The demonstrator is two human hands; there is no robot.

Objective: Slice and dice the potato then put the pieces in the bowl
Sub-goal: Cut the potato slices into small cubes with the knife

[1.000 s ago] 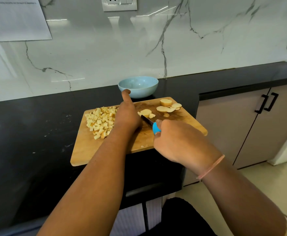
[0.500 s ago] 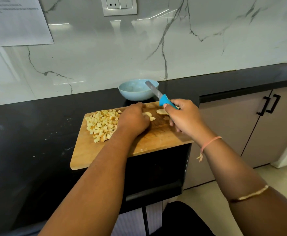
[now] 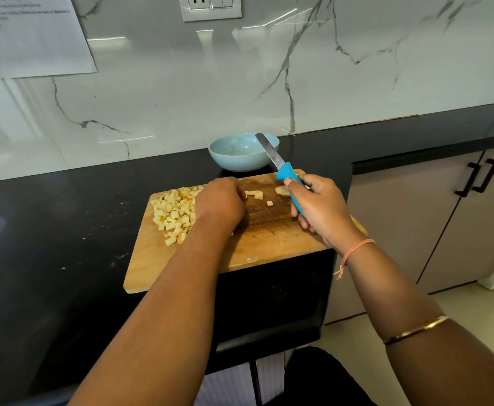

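1. the right hand (image 3: pixel 319 209) grips the blue knife (image 3: pixel 281 168), blade raised over the cutting board's (image 3: pixel 269 244) far edge toward the bowl (image 3: pixel 240 153).
2. the left hand (image 3: pixel 221 203) curls over loose dice (image 3: pixel 254 194) mid-board; whether its fingers hold any is hidden.
3. the diced potato pile (image 3: pixel 174 213) fills the board's left side; sweeping the loose dice there, blade kept high, seems wise.

Kitchen: black countertop (image 3: pixel 64 218), marble backsplash (image 3: pixel 181 92)
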